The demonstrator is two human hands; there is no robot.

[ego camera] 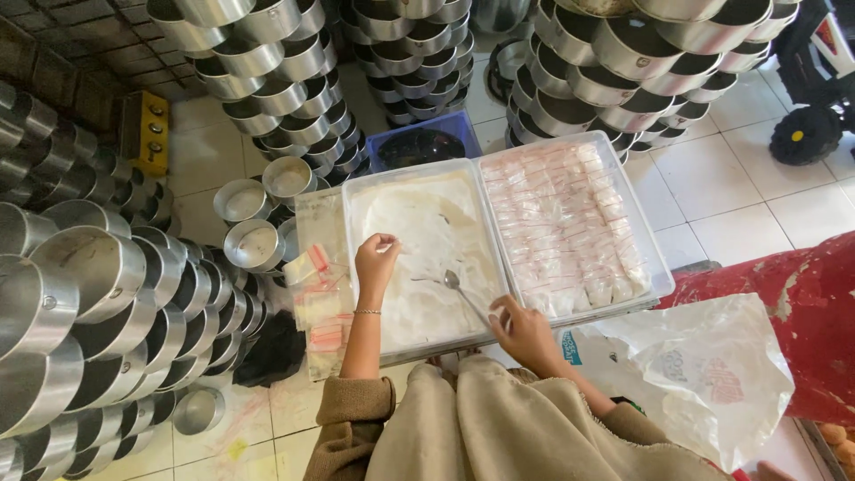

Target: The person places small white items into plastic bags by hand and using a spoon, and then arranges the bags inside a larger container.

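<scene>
A clear plastic tray (pixel 356 267) of white powder lies in front of me. My left hand (pixel 376 256) hovers over the powder with its fingertips pinched on something small and pale; I cannot make out what. My right hand (pixel 524 331) grips the handle of a metal spoon (pixel 456 283) whose bowl rests on the powder near the tray's middle. A second clear tray (pixel 648 233) to the right holds rows of small filled plastic packets with red strips.
Stacks of round metal pans (pixel 98 294) rise at the left and along the back. Loose empty zip bags (pixel 319 307) lie left of the powder tray. A white plastic bag (pixel 704 374) sits at right beside a red surface (pixel 802 312). A blue crate (pixel 427 142) stands behind.
</scene>
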